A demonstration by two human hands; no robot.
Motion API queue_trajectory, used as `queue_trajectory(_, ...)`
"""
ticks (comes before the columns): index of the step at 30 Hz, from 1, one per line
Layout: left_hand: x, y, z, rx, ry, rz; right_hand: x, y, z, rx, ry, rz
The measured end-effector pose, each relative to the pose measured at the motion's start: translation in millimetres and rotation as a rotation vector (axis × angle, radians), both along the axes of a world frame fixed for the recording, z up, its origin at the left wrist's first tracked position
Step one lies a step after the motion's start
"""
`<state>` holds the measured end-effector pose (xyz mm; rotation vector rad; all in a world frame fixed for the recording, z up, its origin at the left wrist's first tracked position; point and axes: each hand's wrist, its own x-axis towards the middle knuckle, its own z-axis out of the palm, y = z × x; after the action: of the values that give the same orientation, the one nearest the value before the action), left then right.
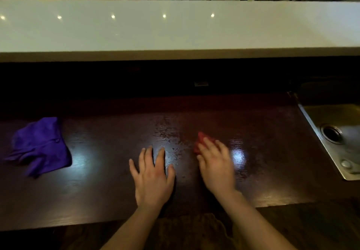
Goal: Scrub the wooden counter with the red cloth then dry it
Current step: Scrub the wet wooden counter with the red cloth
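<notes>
The dark wooden counter [109, 181] stretches across the lower half of the view, with wet streaks and droplets in its middle. My right hand [216, 162] presses flat on the red cloth [201, 139], which shows only as a small red patch beyond my fingers; most of it is hidden under the hand, which is blurred. My left hand [153, 175] lies flat on the counter with fingers spread, holding nothing, just left of the wet patch.
A crumpled purple cloth [41, 146] lies at the counter's left end. A steel sink [335, 133] with a drain sits at the right end. A raised white bar top [175, 28] runs along the far side, with chairs beyond it.
</notes>
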<state>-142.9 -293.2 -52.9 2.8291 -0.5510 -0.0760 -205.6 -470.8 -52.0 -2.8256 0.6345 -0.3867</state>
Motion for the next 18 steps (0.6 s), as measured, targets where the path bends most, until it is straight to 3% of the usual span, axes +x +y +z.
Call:
queue_trajectory(3,0.7,5.3,7.1,-0.109,0.032,0.016,15.7,34.4,-3.6,-0.045,0.025,0.373)
queue_trajectory(5,4.5,15.3,13.1,-0.221,0.076,0.009,26.9,17.9,-1.8,-0.071,0.036,0.406)
queue_trajectory(9,28.7,63.0,20.3,-0.1,-0.006,-0.158,65.6,-19.4,8.3,0.043,0.041,-0.04)
queue_trajectory(11,47.5,97.5,19.3,-0.024,-0.022,-0.156,91.5,6.9,14.4,0.101,0.051,-0.132)
queue_trajectory(16,77.9,166.8,3.1,0.103,-0.024,-0.178,65.0,122.1,0.8,-0.001,0.095,0.482)
queue_trajectory(18,78.3,178.4,-3.8,0.12,-0.023,-0.15,42.6,126.3,-3.6,0.033,0.087,0.575)
